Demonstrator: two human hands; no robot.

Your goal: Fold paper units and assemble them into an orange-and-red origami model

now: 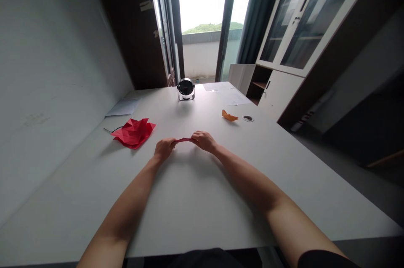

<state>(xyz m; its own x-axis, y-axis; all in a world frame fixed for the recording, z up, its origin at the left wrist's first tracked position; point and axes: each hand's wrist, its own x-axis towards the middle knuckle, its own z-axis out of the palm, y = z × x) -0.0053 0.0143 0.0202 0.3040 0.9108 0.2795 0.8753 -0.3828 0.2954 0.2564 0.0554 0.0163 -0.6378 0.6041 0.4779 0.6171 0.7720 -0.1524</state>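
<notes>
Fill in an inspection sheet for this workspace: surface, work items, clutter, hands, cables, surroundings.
Surface: white tabletop, with a round opening toward the right.
Work items: red folded paper, held between both hands.
Clutter: rumpled red paper at left; orange folded paper at right; round black device on a stand at the back; flat sheets at back left and back right.
Hands: left hand and right hand grip opposite ends of the folded paper.
Cables: thin dark cord beside the rumpled paper; its ends can't be traced.
Surroundings: bright window ahead, glass-fronted cabinet at right, wall at left.
</notes>
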